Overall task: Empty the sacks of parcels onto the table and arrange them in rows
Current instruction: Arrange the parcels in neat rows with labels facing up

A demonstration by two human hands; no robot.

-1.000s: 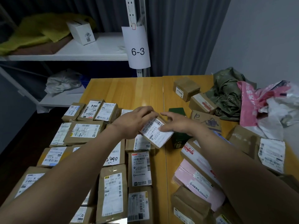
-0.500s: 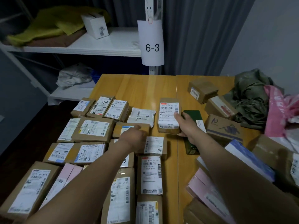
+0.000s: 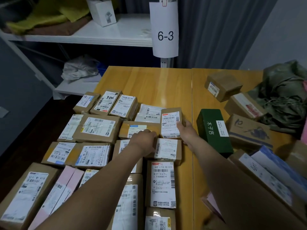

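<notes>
The left hand (image 3: 144, 140) shows only its back, its fingertips bent down out of sight onto a flat brown parcel (image 3: 132, 127), so whether it grips or merely presses cannot be told. Both forearms cover several parcels near the table's (image 3: 149, 83) front edge, and an olive sack (image 3: 285, 97) at the far right corner is cut off by the frame. The rows of parcels (image 3: 96, 128) fill the table's left half, labels up, their print mostly too small to read. Right of the table's centre seam lie a dark green box (image 3: 214, 130) and loose brown boxes (image 3: 222, 85) toward the right edge. A hanging sign (image 3: 165, 30) marked 6-3 sits beyond the far edge. The right hand (image 3: 187, 131) reaches forward and grips the labelled parcel (image 3: 171, 125), thumb on its white label, at the rows' right end, just left of the seam.
</notes>
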